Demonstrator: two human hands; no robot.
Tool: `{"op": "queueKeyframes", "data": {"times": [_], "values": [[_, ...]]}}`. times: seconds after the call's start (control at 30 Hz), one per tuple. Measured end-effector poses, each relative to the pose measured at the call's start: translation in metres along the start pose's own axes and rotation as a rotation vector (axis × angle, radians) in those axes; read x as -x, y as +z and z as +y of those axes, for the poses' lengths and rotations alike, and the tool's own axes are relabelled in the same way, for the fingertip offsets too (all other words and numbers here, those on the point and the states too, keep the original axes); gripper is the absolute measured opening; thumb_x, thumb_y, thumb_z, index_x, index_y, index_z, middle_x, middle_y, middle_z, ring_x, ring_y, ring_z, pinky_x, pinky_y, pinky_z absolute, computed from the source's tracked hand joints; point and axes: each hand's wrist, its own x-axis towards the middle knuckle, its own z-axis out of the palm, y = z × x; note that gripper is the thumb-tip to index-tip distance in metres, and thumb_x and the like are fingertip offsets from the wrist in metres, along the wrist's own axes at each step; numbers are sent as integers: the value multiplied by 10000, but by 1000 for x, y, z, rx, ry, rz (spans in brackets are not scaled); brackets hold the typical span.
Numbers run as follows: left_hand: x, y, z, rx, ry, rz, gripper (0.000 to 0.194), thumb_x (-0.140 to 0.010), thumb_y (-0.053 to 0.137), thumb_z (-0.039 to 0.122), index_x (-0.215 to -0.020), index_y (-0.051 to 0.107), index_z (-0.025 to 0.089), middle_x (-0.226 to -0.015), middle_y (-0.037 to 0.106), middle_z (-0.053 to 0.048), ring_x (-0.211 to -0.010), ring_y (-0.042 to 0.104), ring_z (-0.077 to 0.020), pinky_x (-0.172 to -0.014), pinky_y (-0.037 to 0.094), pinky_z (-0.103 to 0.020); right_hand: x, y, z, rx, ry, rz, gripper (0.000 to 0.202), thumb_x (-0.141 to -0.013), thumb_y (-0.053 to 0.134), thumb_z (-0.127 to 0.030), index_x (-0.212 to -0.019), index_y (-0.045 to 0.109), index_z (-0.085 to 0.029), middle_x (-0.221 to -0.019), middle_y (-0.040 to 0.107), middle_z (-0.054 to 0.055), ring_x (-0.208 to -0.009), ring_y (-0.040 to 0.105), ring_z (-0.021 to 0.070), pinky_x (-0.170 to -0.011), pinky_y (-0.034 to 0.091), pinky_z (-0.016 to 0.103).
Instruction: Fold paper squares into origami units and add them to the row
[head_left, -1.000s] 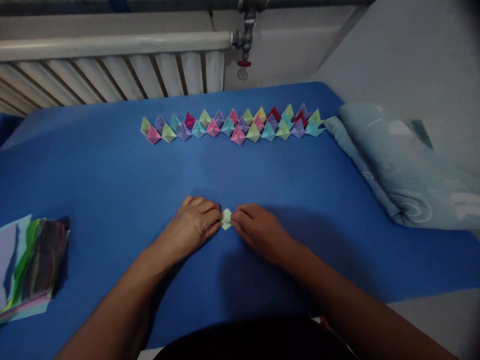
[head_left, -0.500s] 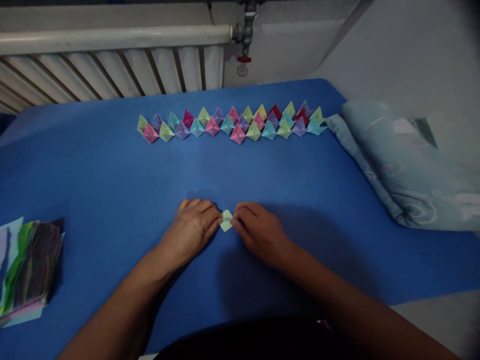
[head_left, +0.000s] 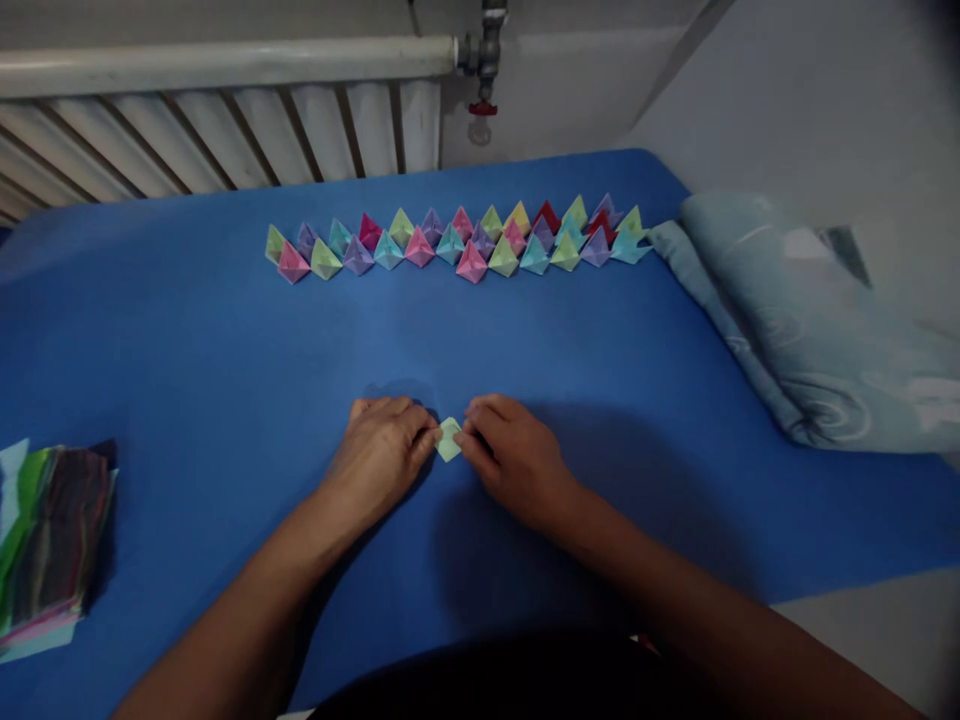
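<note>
A small pale green folded paper (head_left: 449,441) lies diamond-shaped at the middle of the blue table (head_left: 360,340). My left hand (head_left: 386,445) pinches its left corner, fingers closed and the palm low over the table. On the other side my right hand (head_left: 517,455) has thumb and fingers closed at the right corner. The fingers cover both side corners of the paper. Farther back, several folded paper boats (head_left: 472,262) in pink, green, blue, purple, yellow and red stand packed in staggered rows.
At the left edge rests a stack of coloured paper sheets (head_left: 64,530). A folded light blue cloth (head_left: 787,330) with swirl patterns lies on the right, touching the end of the boat rows. Behind the table are a white radiator (head_left: 315,130) and a red-handled valve (head_left: 483,107).
The top of the pale green paper looks flatter, its raised fold no longer showing. Both hands stay at its corners. The whole view has shifted slightly.
</note>
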Motion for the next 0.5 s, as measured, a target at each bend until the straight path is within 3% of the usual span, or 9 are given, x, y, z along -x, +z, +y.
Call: {"op": "queueKeyframes", "data": {"times": [0.3, 0.5], "values": [[-3, -2, 1, -41, -100, -27, 159, -892, 575, 297, -826, 674, 192, -828, 693, -33, -802, 619, -222, -799, 398, -410, -2, 0, -2, -11, 39, -6, 150, -906, 482, -202, -780, 560, -181, -974, 641, 88, -946, 596, 204, -833, 461, 332], [-4, -2, 0, -41, -86, -24, 179, -897, 556, 305, -818, 677, 198, -815, 699, -36, -795, 628, -221, -799, 406, -412, -3, 0, -2, 7, 67, -24, 150, -902, 482, -217, -781, 561, -181, -987, 636, 83, -924, 593, 196, -809, 454, 324]]}}
